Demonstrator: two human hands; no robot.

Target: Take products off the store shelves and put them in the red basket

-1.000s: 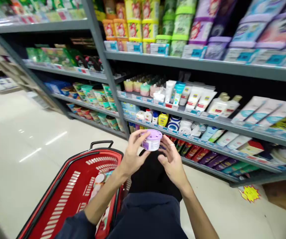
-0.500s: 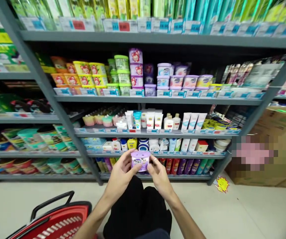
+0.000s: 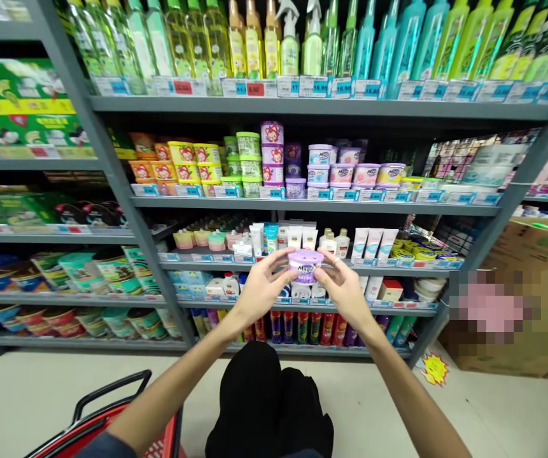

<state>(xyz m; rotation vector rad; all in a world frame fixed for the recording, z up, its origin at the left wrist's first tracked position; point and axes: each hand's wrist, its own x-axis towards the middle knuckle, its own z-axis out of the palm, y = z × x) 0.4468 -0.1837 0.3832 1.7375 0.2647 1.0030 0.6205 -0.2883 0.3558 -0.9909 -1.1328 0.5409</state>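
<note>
You are holding the tub [image 3: 305, 266] just above the middle of your view, its purple lid uppermost and its label toward you. Your left hand [image 3: 263, 287] is coming in from 8 o'clock and your right hand [image 3: 345, 292] from 4 o'clock, and both are grasping the tub from the sides. The fingers [image 3: 283, 265] of each hand are curled around it and gripping mainly with the tips, with no palm visibly under it.

Behind the tub, the shelf [image 3: 388, 310] is carrying small white packs and bottles, with red cans [image 3: 312, 327] lower down. The basket [image 3: 111, 415] is sitting at 7 o'clock, well away from beneath your hands, and your trousers [image 3: 268, 401] are showing at 6 o'clock.

The main risk is this light fingertip grip: a slight twist or loosening could let the tub slip and fall to the floor [image 3: 350, 394], missing the basket. If the lid isn't secure, and you can't tell that from here, pressure near its edge could lift it. Reaching forward could also knock the packs on the shelf, though the gap between them and the tub is hard to judge.
</note>
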